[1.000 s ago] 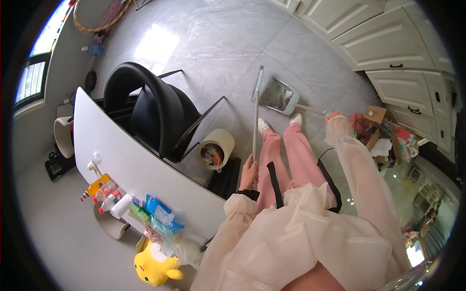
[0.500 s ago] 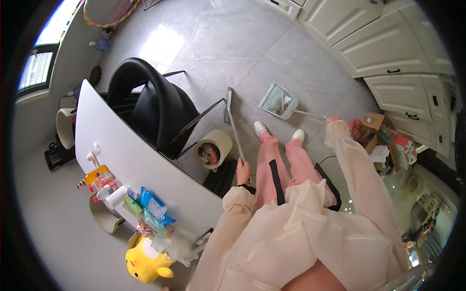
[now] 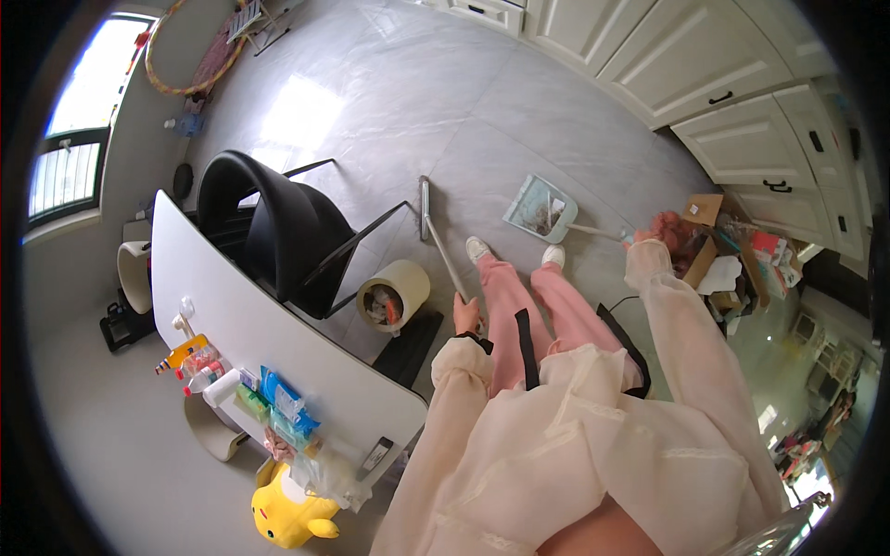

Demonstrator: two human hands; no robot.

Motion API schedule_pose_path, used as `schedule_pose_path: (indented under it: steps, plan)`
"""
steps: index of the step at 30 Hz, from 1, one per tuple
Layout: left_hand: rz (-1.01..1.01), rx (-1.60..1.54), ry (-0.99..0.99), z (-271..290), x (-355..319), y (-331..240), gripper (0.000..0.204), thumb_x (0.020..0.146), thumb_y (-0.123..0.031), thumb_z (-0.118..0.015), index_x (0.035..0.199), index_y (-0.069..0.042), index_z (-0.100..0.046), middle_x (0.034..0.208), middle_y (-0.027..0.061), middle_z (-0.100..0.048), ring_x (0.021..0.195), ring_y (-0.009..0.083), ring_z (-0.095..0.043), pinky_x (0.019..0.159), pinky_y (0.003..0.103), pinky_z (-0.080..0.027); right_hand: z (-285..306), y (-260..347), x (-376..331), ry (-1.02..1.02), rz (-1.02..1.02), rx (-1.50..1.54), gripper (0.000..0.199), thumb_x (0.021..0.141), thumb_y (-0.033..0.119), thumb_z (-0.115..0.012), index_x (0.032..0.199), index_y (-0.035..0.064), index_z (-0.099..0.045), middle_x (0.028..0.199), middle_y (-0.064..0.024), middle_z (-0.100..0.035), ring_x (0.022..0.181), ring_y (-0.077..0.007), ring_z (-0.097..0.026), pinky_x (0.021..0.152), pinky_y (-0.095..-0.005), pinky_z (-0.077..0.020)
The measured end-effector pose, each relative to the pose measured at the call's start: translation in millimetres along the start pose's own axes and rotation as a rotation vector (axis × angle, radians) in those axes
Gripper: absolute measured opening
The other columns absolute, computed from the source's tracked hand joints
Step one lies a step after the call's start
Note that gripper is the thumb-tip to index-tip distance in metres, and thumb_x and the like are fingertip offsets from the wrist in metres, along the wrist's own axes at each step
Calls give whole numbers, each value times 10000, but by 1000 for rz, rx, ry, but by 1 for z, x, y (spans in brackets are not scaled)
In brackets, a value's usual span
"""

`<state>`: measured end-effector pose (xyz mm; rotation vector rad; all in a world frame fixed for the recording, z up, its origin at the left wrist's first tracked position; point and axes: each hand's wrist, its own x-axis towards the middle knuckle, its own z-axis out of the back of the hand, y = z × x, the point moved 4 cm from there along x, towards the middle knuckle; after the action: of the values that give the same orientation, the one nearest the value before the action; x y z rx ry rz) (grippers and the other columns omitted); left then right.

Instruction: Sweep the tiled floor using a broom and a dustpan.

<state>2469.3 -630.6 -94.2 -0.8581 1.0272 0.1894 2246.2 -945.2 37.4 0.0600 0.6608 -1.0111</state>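
My left hand [image 3: 466, 313] is closed around the handle of a broom [image 3: 448, 262]. The broom's narrow, straight head [image 3: 425, 208] is over the floor tiles, left of my white shoes. On the right, my outstretched right hand [image 3: 638, 240] grips the handle end of a pale blue-grey dustpan [image 3: 563, 225], its fingers partly hidden by the sheer sleeve. Dark, loose debris [image 3: 547, 219] lies in the pan, whose mouth faces away to the upper left. I cannot tell whether the pan touches the floor. A gap separates it from the broom head.
Beside the broom handle stands a cream bin [image 3: 413, 285] with rubbish inside. A black chair [image 3: 287, 241] is at the white table [image 3: 278, 338], which carries bottles and packets. Open cardboard boxes [image 3: 709, 264] are near my right hand; white cabinets [image 3: 705, 79] line the right side.
The whole view has shifted a little. The gap between dustpan and broom head has widened, with the pan farther right of my feet. Both hands keep their holds.
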Motion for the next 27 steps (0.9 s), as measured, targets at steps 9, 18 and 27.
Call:
schedule_pose_path:
  steps: [9, 18, 27]
  plan:
    - [-83, 20, 45, -55, -25, -3, 322, 680, -31, -375, 998, -4, -409, 563, 65, -417, 345, 169, -417, 287, 299, -345, -34, -33, 22, 195, -40, 300, 311, 771, 322, -479, 882, 46, -567, 874, -170, -566, 836, -304, -543, 705, -385, -428]
    - [-16, 371, 227, -100, -81, 16, 484, 707, -54, -437, 1178, -32, -329, 576, 73, -457, 392, 164, -447, 336, 277, -366, -55, -31, 48, 386, -102, 283, 212, 752, 196, -486, 902, 93, -596, 940, -80, -584, 894, -233, -555, 736, -360, -445]
    - [-14, 318, 357, -101, -97, -11, 529, 708, -74, -467, 1215, -48, -318, 609, 66, -490, 390, 153, -437, 356, 268, -360, -69, -41, 45, 364, -112, 314, 195, 714, 159, -529, 889, 112, -600, 934, -70, -590, 883, -223, -563, 717, -350, -460]
